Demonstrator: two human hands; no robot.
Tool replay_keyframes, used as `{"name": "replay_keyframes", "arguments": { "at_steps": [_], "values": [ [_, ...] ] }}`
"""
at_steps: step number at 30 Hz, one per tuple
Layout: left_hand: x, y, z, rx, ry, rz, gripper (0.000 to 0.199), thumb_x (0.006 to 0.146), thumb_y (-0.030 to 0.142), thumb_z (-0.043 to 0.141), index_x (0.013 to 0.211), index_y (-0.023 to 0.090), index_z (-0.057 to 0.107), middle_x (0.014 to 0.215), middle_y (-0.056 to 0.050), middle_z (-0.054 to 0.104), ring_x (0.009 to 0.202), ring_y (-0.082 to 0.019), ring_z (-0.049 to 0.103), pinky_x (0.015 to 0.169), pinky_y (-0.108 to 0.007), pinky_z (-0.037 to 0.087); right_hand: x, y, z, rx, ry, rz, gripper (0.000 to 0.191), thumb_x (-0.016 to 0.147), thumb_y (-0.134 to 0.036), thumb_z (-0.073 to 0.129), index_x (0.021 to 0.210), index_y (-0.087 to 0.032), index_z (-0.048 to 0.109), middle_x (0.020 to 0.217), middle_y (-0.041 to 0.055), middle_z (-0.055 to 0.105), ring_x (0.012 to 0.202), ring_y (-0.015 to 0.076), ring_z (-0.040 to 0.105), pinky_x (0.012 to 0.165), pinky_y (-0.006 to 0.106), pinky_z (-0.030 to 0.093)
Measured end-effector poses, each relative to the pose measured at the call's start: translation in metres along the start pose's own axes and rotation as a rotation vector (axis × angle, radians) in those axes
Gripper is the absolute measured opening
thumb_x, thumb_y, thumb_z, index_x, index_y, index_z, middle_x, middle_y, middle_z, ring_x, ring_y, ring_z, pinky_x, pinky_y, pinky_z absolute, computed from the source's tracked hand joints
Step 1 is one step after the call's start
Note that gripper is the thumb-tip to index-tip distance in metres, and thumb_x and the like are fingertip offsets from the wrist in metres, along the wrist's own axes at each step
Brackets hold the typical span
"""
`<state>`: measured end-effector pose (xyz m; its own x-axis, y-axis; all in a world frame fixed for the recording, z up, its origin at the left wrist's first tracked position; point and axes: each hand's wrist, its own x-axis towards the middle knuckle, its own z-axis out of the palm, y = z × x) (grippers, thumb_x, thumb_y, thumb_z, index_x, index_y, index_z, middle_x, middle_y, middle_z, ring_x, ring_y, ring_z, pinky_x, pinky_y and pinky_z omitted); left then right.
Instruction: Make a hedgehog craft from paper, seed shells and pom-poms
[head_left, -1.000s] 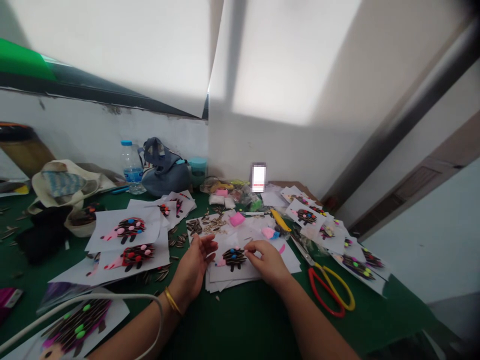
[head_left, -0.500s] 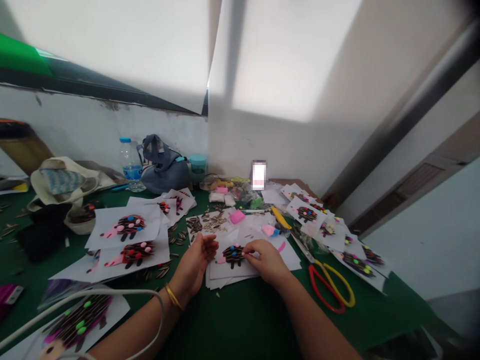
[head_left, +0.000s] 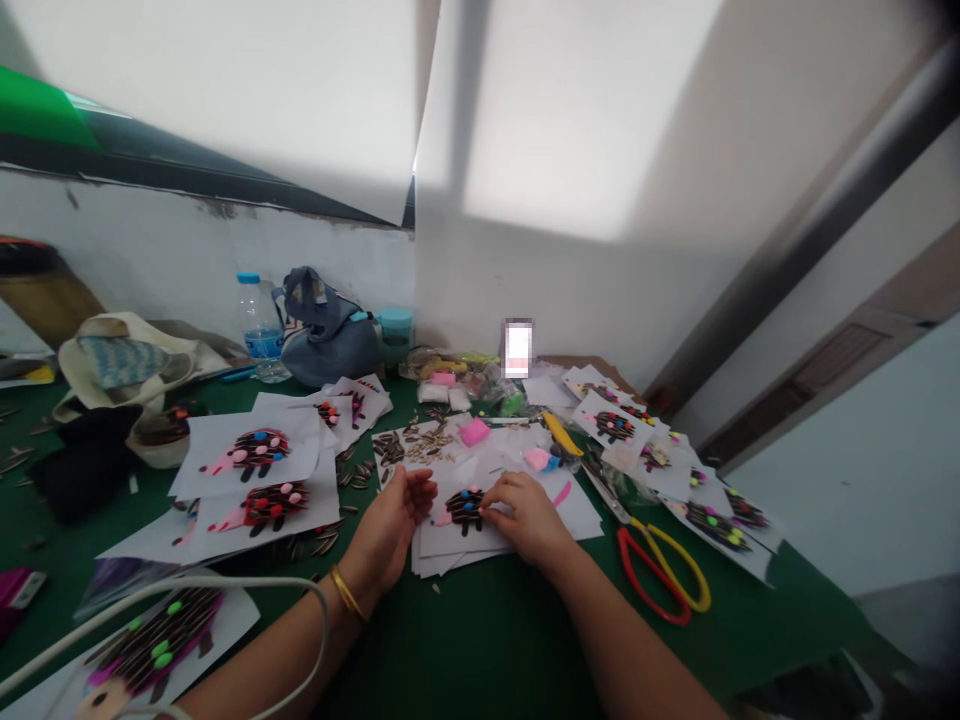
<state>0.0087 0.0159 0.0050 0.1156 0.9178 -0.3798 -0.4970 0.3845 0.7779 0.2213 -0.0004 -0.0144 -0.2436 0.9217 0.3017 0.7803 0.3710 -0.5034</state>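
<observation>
The dark-striped hedgehog (head_left: 461, 512) lies on its white sheet (head_left: 461, 547) between your hands. On your right hand (head_left: 529, 518), thumb and forefinger come together at its right edge (anything between them is too small to tell); your left hand (head_left: 397, 525), loosely curled around nothing visible, rests near its snout.

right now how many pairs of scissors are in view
1: the scissors, on the green table, right of the right hand. Others may be hidden under papers.
</observation>
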Motion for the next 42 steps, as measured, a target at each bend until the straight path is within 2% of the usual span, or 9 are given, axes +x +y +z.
{"name": "replay_keyframes", "arguments": {
  "at_steps": [21, 24, 28, 32, 36, 39, 42],
  "values": [
    [0.002, -0.003, 0.001, 0.035, 0.002, 0.012, 0.042, 0.092, 0.048, 0.043, 0.092, 0.013, 0.065, 0.083, -0.007, 0.067, 0.083, -0.017, 0.061, 0.084, -0.030, 0.044, 0.002, 0.005, 0.006, 0.022, -0.003, -0.024, 0.008, 0.079, -0.022, 0.070, 0.086, -0.026, 0.074, 0.086, 0.0024, 0.065, 0.085, 0.0186, 0.057, 0.078, 0.031, 0.042],
    [0.001, -0.003, 0.001, 0.036, 0.000, 0.009, 0.042, 0.091, 0.049, 0.044, 0.093, 0.013, 0.065, 0.084, -0.007, 0.067, 0.084, -0.017, 0.061, 0.085, -0.030, 0.044, 0.002, 0.008, 0.001, 0.093, 0.047, -0.017, 0.008, 0.082, -0.025, 0.067, 0.087, -0.025, 0.073, 0.086, 0.0028, 0.066, 0.086, 0.0189, 0.058, 0.080, 0.032, 0.043],
    [0.000, -0.003, 0.000, 0.047, 0.008, 0.010, 0.043, 0.089, 0.051, 0.046, 0.094, 0.013, 0.065, 0.086, -0.008, 0.067, 0.084, -0.017, 0.062, 0.086, -0.031, 0.044, 0.003, 0.022, -0.012, 0.127, 0.227, 0.061, 0.015, 0.088, -0.026, 0.056, 0.086, -0.021, 0.071, 0.085, 0.0043, 0.067, 0.086, 0.0196, 0.059, 0.082, 0.033, 0.043],
    [0.001, -0.004, 0.000, 0.075, -0.004, 0.055, 0.049, 0.082, 0.059, 0.053, 0.095, 0.013, 0.066, 0.088, -0.008, 0.066, 0.088, -0.019, 0.061, 0.088, -0.034, 0.043, 0.003, 0.042, -0.027, 0.055, 0.354, 0.158, 0.020, 0.088, -0.029, 0.052, 0.087, -0.020, 0.070, 0.089, 0.0058, 0.067, 0.087, 0.0212, 0.059, 0.082, 0.034, 0.044],
    [0.002, -0.006, -0.001, 0.116, -0.030, 0.164, 0.055, 0.075, 0.065, 0.057, 0.094, 0.014, 0.067, 0.088, -0.008, 0.065, 0.089, -0.021, 0.059, 0.089, -0.037, 0.043, 0.005, 0.064, -0.041, -0.081, 0.436, 0.250, 0.027, 0.089, -0.029, 0.045, 0.096, -0.018, 0.069, 0.096, 0.0084, 0.067, 0.094, 0.0223, 0.059, 0.087, 0.035, 0.043],
    [0.003, -0.008, -0.002, 0.155, -0.041, 0.230, 0.055, 0.076, 0.066, 0.055, 0.093, 0.015, 0.066, 0.087, -0.007, 0.065, 0.089, -0.021, 0.059, 0.088, -0.038, 0.043, 0.010, 0.073, -0.047, -0.263, 0.351, 0.329, 0.030, 0.088, -0.031, 0.047, 0.106, -0.018, 0.068, 0.102, 0.0103, 0.066, 0.097, 0.0237, 0.057, 0.087, 0.036, 0.042],
    [0.004, -0.010, -0.005, 0.198, -0.056, 0.269, 0.052, 0.079, 0.064, 0.052, 0.095, 0.016, 0.066, 0.088, -0.007, 0.065, 0.089, -0.020, 0.059, 0.087, -0.037, 0.044, 0.016, 0.070, -0.046, -0.464, 0.231, 0.395, 0.034, 0.082, -0.045, 0.058, 0.105, -0.022, 0.069, 0.105, 0.0115, 0.064, 0.099, 0.0278, 0.054, 0.084, 0.039, 0.041]
  ]
}}
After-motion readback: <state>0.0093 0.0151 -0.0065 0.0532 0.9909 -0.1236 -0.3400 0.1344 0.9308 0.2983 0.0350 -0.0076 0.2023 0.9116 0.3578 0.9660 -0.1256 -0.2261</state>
